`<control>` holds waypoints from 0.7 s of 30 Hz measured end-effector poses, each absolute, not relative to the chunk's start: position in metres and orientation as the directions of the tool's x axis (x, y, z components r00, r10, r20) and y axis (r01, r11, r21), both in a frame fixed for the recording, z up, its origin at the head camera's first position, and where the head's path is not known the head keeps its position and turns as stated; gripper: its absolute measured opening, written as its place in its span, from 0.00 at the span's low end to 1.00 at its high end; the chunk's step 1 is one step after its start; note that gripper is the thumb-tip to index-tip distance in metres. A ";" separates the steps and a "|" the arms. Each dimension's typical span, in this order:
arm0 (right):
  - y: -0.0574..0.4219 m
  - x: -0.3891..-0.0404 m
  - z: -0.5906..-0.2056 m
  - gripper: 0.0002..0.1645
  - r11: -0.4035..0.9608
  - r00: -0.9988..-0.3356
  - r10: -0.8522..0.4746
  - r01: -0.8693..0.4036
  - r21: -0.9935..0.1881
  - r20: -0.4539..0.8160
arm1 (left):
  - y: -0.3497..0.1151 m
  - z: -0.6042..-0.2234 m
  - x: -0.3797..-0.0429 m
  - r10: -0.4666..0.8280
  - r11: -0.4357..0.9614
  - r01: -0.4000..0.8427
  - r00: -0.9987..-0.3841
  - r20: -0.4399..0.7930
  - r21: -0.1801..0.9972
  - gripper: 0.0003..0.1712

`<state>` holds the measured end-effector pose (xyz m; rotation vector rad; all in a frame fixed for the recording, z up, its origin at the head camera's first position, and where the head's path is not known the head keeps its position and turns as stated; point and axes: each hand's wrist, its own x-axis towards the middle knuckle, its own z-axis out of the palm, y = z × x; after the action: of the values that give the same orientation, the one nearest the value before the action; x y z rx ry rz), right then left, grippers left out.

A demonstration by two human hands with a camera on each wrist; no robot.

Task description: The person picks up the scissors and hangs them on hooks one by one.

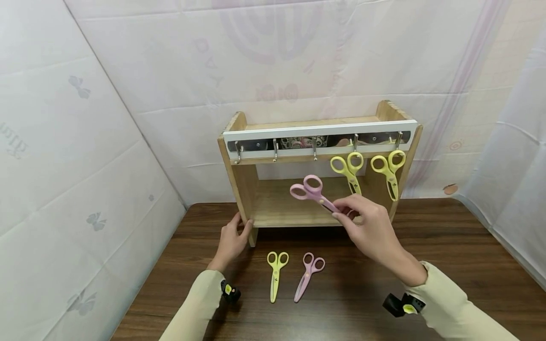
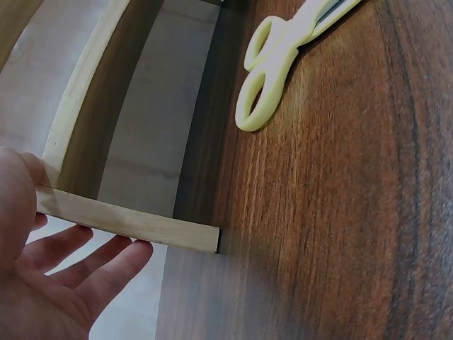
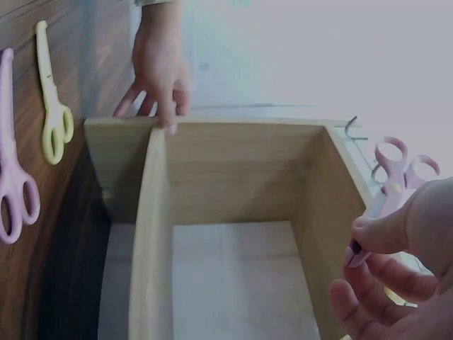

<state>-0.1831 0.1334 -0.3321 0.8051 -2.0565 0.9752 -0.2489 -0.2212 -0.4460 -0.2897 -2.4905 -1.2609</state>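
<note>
My right hand [image 1: 371,227] pinches pink scissors [image 1: 316,193] by the blade end, in front of the wooden shelf [image 1: 290,221]. Their finger loops point up and left, below the row of hooks. At the shelf's lower left corner is my left hand [image 1: 232,239]. In the left wrist view, its thumb lies over the wood's edge and its fingers [image 2: 117,273] run along the outer side. Two yellow scissors, one [image 1: 350,176] and another [image 1: 390,173], hang by their loops from the two rightmost hooks.
A white rail [image 1: 298,130] with several metal hooks spans the shelf's front; the three left hooks carry nothing. On the brown table [image 1: 350,308] lie yellow scissors [image 1: 275,277] and pink scissors [image 1: 306,277], loops toward the shelf. Pale cloth [image 1: 170,61] hangs behind and at the sides.
</note>
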 end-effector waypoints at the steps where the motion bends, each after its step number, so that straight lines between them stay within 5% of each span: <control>1: 0.132 -0.183 -0.330 0.14 0.516 -0.562 -0.215 -0.760 -0.396 0.799 | -0.221 -0.446 -0.249 0.031 0.585 0.329 -0.923 0.384 0.742 0.23; 21: 0.110 -0.196 -0.329 0.10 0.451 -0.722 -0.059 -0.635 -0.627 0.690 | -0.221 -0.447 -0.249 0.033 0.583 0.354 -0.910 0.414 0.731 0.24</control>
<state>-0.1962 0.1102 -0.3290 0.5778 -2.1111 1.2625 -0.2487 -0.2212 -0.4475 -0.3141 -2.4599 -1.2498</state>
